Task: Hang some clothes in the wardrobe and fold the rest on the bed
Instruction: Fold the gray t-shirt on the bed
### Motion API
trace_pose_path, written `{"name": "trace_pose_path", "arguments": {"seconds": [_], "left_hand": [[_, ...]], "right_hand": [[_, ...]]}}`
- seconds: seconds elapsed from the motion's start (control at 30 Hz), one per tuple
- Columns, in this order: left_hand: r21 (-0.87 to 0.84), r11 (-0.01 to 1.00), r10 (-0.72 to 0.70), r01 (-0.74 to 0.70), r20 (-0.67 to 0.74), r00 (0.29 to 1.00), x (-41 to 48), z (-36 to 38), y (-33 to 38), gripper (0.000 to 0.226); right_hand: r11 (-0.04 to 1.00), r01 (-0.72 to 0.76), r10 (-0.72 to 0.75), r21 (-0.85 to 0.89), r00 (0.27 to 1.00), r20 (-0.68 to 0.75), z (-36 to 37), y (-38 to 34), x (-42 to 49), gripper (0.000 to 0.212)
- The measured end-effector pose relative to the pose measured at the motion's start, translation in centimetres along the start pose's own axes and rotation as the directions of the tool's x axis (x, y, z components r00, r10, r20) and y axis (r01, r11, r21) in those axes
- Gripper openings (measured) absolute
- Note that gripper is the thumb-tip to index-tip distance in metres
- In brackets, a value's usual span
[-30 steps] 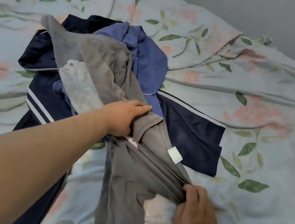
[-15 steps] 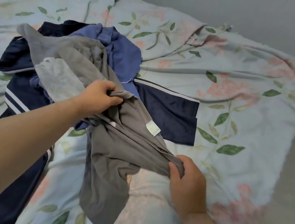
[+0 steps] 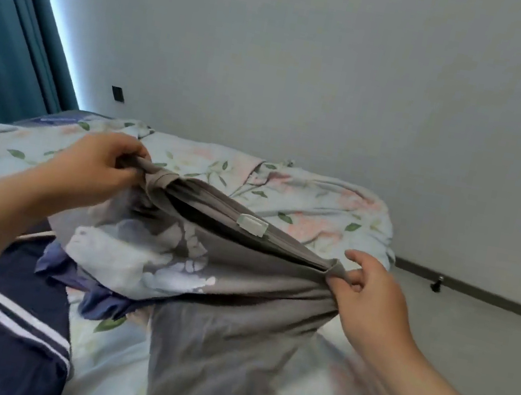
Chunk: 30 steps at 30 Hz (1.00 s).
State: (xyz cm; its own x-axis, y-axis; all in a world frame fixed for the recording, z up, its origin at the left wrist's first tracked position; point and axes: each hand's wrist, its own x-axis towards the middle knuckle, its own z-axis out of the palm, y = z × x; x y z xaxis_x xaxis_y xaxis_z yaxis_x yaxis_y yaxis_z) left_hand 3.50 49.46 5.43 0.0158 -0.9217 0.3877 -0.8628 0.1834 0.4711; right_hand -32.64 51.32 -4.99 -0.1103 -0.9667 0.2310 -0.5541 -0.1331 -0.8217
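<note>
Left hand [image 3: 97, 165], right hand [image 3: 364, 292] pinch grey shirt [image 3: 237, 283] collar, stretched between.

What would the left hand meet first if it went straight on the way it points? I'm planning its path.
Probably the floral duvet. The left hand, gripping the grey shirt, points right and away over the bed; depth is unclear, so it might pass above it toward the wall.
</note>
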Motion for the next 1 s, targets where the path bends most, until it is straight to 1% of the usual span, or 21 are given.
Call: {"name": "trace_pose_path", "arguments": {"seconds": [0.03,0.1,0.17,0.27,0.4,0.43,0.5,0.57,0.63,0.77,0.87,0.93,1.0], "left_hand": [[0.019,0.999,0.047,-0.046,-0.076,0.996,-0.3,-1.6,1.0,0.015],[-0.001,0.995,0.097,-0.100,-0.222,0.970,-0.8,-4.9,2.7,0.012],[-0.027,0.993,0.097,-0.114,-0.352,0.931,-1.3,-8.5,3.7,0.012],[-0.060,0.989,0.088,-0.132,-0.475,0.875,-2.3,-14.0,4.3,0.014],[-0.034,0.979,0.140,-0.203,-0.610,0.780,-3.3,-20.2,5.0,0.024],[-0.055,0.978,0.123,-0.200,-0.622,0.773,-3.6,-21.8,5.5,0.025],[-0.136,0.971,0.074,-0.197,-0.612,0.787,-4.3,-24.7,6.4,0.024],[-0.142,0.967,0.081,-0.211,-0.616,0.783,-5.1,-27.4,7.0,0.023],[-0.079,0.973,0.120,-0.217,-0.629,0.768,-6.1,-30.2,7.2,0.027],[0.102,0.975,0.212,-0.195,-0.674,0.708,-7.8,-34.9,7.9,0.038],[0.155,0.965,0.261,-0.213,-0.681,0.685,-7.8,-37.2,9.2,0.038],[0.158,0.964,0.263,-0.213,-0.663,0.701,-7.4,-37.5,9.8,0.038],[0.154,0.968,0.250,-0.197,-0.619,0.745,-6.7,-36.5,9.9,0.037]], "right_hand": [[0.998,0.029,-0.030,-0.062,0.999,-0.019,-1.4,-1.9,-0.4,0.010],[0.989,0.049,-0.061,-0.142,0.995,-0.084,-3.9,-5.8,-1.2,0.023],[0.987,0.052,-0.074,-0.154,0.987,-0.141,-5.9,-9.7,-2.2,0.022],[0.987,0.040,-0.073,-0.158,0.975,-0.211,-8.2,-15.1,-3.4,0.018],[0.972,0.092,-0.160,-0.215,0.932,-0.325,-10.4,-22.4,-5.2,0.010],[0.968,0.108,-0.185,-0.226,0.917,-0.354,-11.1,-24.3,-5.6,0.011],[0.951,0.155,-0.254,-0.268,0.885,-0.391,-12.4,-27.7,-6.6,0.018],[0.922,0.216,-0.341,-0.322,0.846,-0.409,-14.0,-30.5,-7.8,0.030],[0.893,0.259,-0.408,-0.367,0.809,-0.422,-15.6,-33.2,-9.1,0.035],[0.844,0.277,-0.490,-0.460,0.748,-0.448,-19.1,-38.2,-10.8,0.039],[0.806,0.279,-0.543,-0.522,0.701,-0.462,-21.3,-41.0,-11.0,0.042],[0.780,0.255,-0.554,-0.571,0.705,-0.443,-22.0,-41.7,-10.6,0.043],[0.767,0.219,-0.534,-0.603,0.738,-0.411,-21.9,-41.0,-10.2,0.043]]}}
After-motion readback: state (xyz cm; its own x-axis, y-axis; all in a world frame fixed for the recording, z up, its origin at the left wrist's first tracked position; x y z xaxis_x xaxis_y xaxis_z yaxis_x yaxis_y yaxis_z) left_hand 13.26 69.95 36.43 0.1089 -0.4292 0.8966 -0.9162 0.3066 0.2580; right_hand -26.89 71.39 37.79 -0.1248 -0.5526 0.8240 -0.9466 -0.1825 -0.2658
